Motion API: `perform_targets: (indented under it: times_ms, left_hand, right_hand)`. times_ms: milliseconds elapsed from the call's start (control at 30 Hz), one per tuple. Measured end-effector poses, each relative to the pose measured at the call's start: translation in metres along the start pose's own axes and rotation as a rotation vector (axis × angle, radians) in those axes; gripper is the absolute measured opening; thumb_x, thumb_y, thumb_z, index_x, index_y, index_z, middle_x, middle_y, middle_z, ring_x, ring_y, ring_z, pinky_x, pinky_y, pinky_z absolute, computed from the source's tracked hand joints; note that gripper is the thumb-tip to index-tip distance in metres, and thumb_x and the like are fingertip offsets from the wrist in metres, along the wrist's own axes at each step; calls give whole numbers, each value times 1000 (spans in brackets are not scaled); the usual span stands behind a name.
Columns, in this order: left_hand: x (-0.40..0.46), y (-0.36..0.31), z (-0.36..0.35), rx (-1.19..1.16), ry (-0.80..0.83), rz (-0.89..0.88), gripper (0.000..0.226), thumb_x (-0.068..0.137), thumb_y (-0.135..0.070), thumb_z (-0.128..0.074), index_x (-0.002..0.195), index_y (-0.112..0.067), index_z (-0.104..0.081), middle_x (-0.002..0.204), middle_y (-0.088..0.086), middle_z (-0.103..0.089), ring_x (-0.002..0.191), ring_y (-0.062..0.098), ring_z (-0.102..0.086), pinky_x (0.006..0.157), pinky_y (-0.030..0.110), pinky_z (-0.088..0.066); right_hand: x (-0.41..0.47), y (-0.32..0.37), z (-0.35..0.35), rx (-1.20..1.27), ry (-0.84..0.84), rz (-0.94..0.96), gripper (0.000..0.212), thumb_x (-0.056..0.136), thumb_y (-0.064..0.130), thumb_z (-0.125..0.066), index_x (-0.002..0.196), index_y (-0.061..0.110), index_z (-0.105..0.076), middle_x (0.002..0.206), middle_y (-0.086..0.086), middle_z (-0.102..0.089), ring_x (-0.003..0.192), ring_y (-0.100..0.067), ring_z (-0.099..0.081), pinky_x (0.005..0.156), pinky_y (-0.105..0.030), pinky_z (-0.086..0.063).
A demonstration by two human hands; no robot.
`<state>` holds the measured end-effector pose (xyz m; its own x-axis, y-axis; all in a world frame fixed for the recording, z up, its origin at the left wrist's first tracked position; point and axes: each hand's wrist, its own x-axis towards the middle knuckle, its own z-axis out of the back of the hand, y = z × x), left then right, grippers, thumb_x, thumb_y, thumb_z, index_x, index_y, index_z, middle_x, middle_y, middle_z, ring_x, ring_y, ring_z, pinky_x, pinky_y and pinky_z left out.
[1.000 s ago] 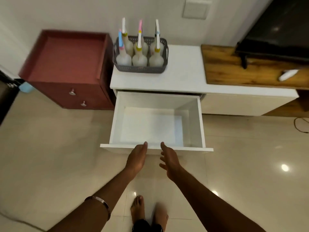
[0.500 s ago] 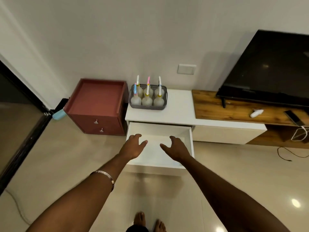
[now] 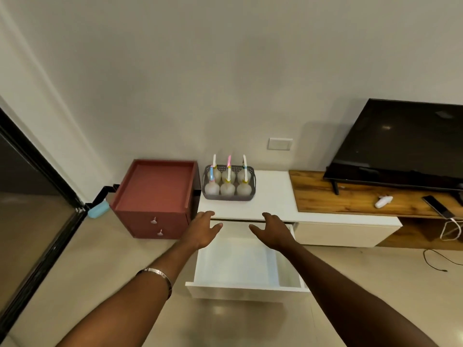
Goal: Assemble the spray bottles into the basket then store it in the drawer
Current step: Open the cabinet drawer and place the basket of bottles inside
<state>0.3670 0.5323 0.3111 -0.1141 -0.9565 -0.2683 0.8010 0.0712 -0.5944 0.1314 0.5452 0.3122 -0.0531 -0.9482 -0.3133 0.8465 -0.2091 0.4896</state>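
- Both grips empty: your left hand (image 3: 201,230) and right hand (image 3: 273,231) have fingers spread and relaxed, holding nothing, hovering over the back of the open drawer (image 3: 246,265) at the tabletop's front edge.
- Basket (image 3: 228,195) sits on the white tabletop (image 3: 273,196) just beyond your grips, apart from both.
- Loading looks done: six spray bottles (image 3: 227,188) stand upright inside, two rows of three.
- Drawer is pulled out, seems empty inside.
- Left to do, by my read: grab basket, lower it into drawer, push drawer shut.
- Basket: grey perforated plastic, rounded rectangle, low walls.
- Bottles: frosted, round-bodied, with thin tall nozzles in white, pink and blue; top-heavy, may wobble when lifted.
- Drawer: smooth white panels, boxy. Tall nozzles may not clear the drawer opening; can't tell.
- Left of your grips: red cabinet (image 3: 155,194) with two small knobs.
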Motion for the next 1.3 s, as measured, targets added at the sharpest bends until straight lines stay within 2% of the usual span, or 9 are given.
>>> perform_targets:
  times_ms: [400, 467, 600, 733, 800, 933, 1100, 1233, 1300]
  left_hand:
    - [100, 0, 34, -134, -59, 67, 58, 94, -35, -55, 145, -14, -37, 149, 10, -38, 133, 26, -43, 108, 37, -38]
    - [130, 2, 38, -162, -79, 74, 53, 95, -32, -55, 142, -13, -40, 146, 11, -41, 130, 25, -46, 105, 35, -39]
    - [194, 7, 44, -193, -113, 90, 44, 95, -29, -55, 135, -13, -48, 137, 8, -51, 106, 13, -49, 86, 26, -38]
    - [251, 13, 45, -327, -137, 196, 48, 94, -29, -56, 138, -12, -45, 144, 9, -46, 130, 24, -47, 103, 36, -41]
    - [279, 18, 43, -389, -145, 239, 46, 95, -27, -55, 137, -10, -46, 142, 10, -49, 131, 25, -47, 109, 42, -40]
    - [325, 37, 38, -446, -160, 316, 39, 98, -17, -51, 134, -4, -49, 137, 15, -54, 129, 30, -50, 110, 47, -39]
    - [393, 75, 28, -455, -197, 384, 38, 100, -12, -43, 137, -4, -48, 140, 14, -52, 130, 28, -48, 107, 37, -36]
    - [457, 117, 9, -433, -218, 423, 36, 101, -11, -42, 135, -3, -51, 136, 16, -54, 125, 32, -50, 100, 34, -38]
    - [492, 143, -5, -440, -218, 427, 36, 100, -10, -44, 134, 0, -52, 136, 18, -54, 127, 34, -50, 106, 39, -37]
  right_hand:
    - [97, 9, 20, 37, -19, -22, 76, 91, 55, -57, 148, 9, -36, 145, -17, -47, 134, -30, -46, 107, -36, -39]
    - [128, 8, 26, 42, -8, -20, 76, 91, 54, -57, 148, 9, -35, 145, -16, -47, 134, -30, -45, 107, -36, -38]
    - [193, 6, 36, 54, -5, -10, 68, 91, 50, -59, 142, 8, -42, 139, -14, -52, 130, -28, -47, 102, -33, -40]
    - [253, 7, 48, 66, 22, 7, 64, 90, 48, -62, 137, 7, -47, 134, -14, -57, 126, -28, -49, 97, -34, -42]
    - [285, 6, 52, 56, 36, 20, 63, 91, 46, -61, 137, 6, -46, 134, -14, -56, 127, -29, -48, 98, -35, -42]
    - [344, 1, 53, 59, 48, -11, 55, 93, 41, -59, 134, 5, -48, 131, -15, -57, 124, -30, -50, 96, -35, -41]
    - [421, -13, 32, 44, 41, -33, 43, 96, 27, -54, 130, 0, -50, 127, -17, -59, 119, -33, -53, 95, -37, -42]
    - [487, -35, 5, 106, 17, -118, 43, 96, 27, -55, 131, 2, -51, 128, -16, -60, 120, -30, -54, 95, -35, -43]
    - [519, -49, -15, 133, 12, -165, 46, 96, 30, -54, 134, 3, -49, 133, -15, -58, 124, -29, -53, 99, -35, -42]
